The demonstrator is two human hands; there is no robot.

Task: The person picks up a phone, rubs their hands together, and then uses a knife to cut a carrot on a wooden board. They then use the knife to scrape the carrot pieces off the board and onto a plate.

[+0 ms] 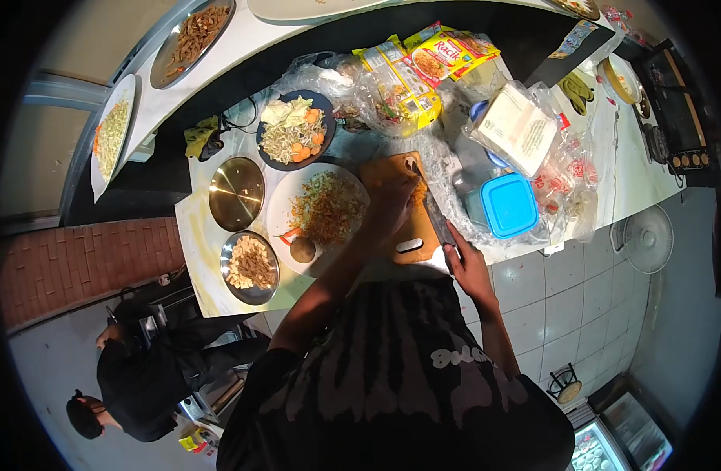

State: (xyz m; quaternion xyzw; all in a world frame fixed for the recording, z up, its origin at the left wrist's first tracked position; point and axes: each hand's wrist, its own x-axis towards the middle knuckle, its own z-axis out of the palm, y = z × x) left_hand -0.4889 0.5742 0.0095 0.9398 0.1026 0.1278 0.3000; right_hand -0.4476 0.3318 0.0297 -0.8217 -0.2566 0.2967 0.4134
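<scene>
My right hand [469,269] is wrapped around the handle of a kitchen knife [437,213]. The blade lies along the right side of a wooden cutting board [413,230], pointing away from me. On the board, my left hand [392,206] is closed with its fingers beside the blade; what they hold is hidden. Finely cut orange pieces [418,196], which look like carrot, lie between those fingers and the blade. Left of the board is a large white plate [286,190] of chopped green and orange vegetables, with a red chili and a small round brown bowl [302,250] on it.
A dark plate of sprouts and vegetables [294,129], an empty metal bowl [236,192] and a bowl of cut brown and pale pieces [251,268] stand left. Yellow seasoning packets [452,55], plastic bags and a blue-lidded container [509,206] lie right. Another person [141,377] works lower left.
</scene>
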